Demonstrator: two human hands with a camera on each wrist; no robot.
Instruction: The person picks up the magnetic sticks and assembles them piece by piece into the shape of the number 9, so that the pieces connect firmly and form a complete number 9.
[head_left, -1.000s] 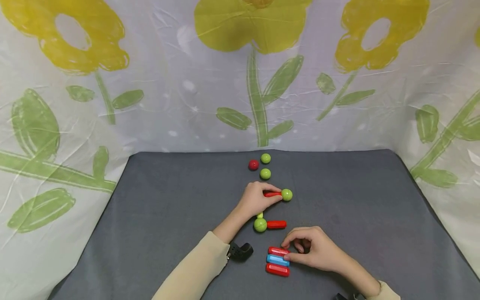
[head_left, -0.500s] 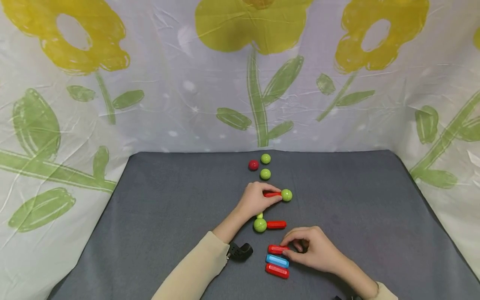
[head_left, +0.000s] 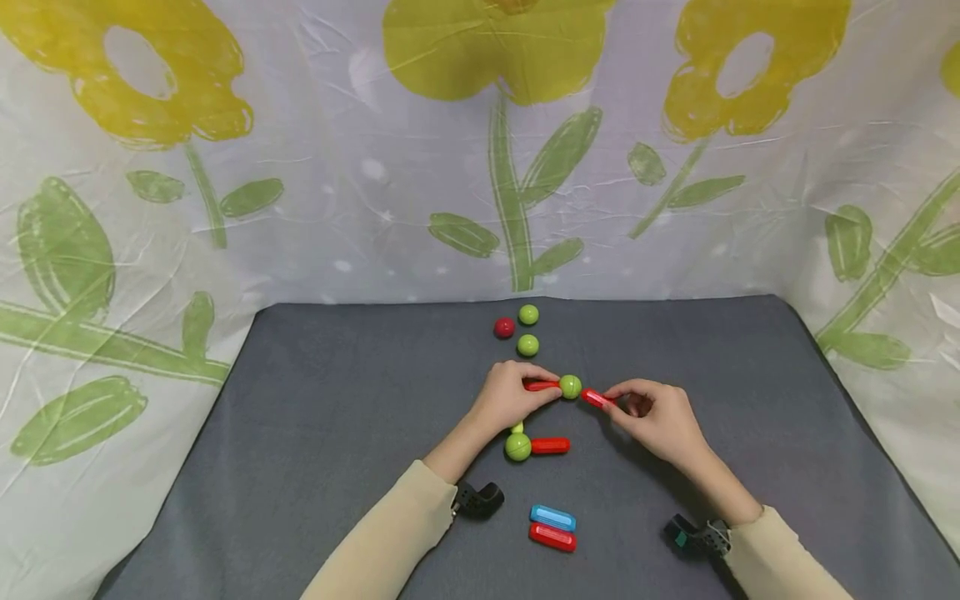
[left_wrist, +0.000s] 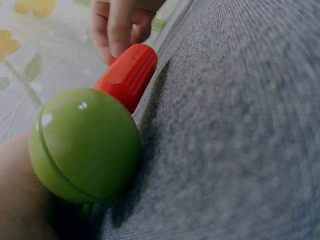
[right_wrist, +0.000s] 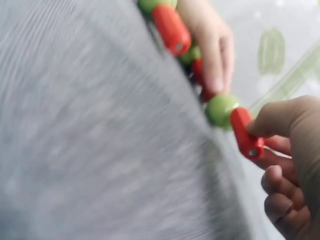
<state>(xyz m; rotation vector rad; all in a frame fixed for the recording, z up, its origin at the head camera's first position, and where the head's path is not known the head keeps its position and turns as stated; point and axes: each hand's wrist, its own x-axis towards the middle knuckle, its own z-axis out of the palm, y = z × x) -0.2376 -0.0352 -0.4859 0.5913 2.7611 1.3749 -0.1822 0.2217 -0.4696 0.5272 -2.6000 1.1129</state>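
Note:
My left hand [head_left: 510, 398] pinches a red rod [head_left: 542, 386] with a green ball [head_left: 570, 387] at its right end. My right hand [head_left: 662, 417] pinches another red rod [head_left: 596, 398] between thumb and fingers. That rod's left end points at the ball, very close to it; I cannot tell whether they touch. Nearer me, below the left hand, a green ball [head_left: 517, 447] bears a red rod [head_left: 551, 446] on its right and a yellow-green rod [head_left: 517, 427] running up under the hand. In the left wrist view this green ball [left_wrist: 85, 145] hides most of the left hand.
A blue rod [head_left: 553, 517] and a red rod [head_left: 552, 537] lie side by side at the front of the grey cloth [head_left: 360, 400]. Toward the back lie a red ball [head_left: 504, 327] and two green balls [head_left: 528, 315]. A flowered curtain [head_left: 330, 167] stands behind.
The right hand has picked up the top red rod from the front row and carried it up and right to the green ball. The left hand has stayed in place.

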